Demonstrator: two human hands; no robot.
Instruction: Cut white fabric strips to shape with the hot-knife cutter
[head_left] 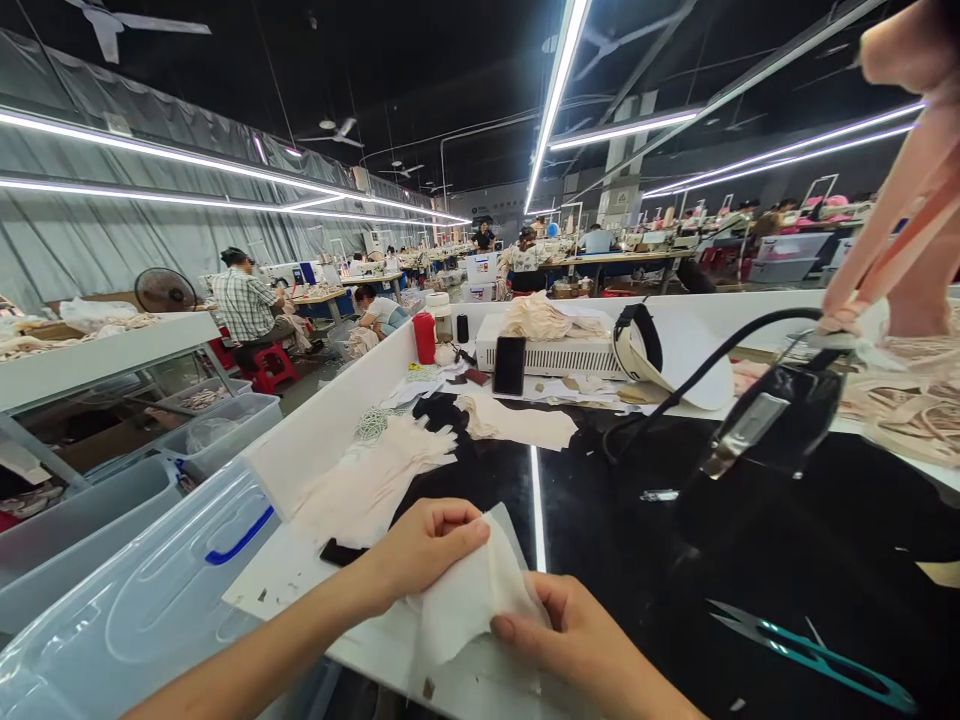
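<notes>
Between both hands is a pale, cream-white piece of thin fabric (469, 600), held just above the front edge of the table. My left hand (435, 540) pinches its upper edge between thumb and fingers. Lower down, my right hand (559, 625) grips the right side, thumb on top and fingers behind it. A pile of similar pale fabric pieces (375, 470) lies on the table to the left. Farther back, another flat pale piece (525, 422) rests on the black work surface (592, 520). Teal-handled thread snips (817, 655) lie to the right of my right hand.
A black device with a cable (772, 420) stands at right, near hanging pink straps (892, 200). At the back sit a white vented box (555, 357), a phone (509, 365), a red container (424, 338) and a visor (667, 350). Clear plastic bins (150, 590) flank the left side.
</notes>
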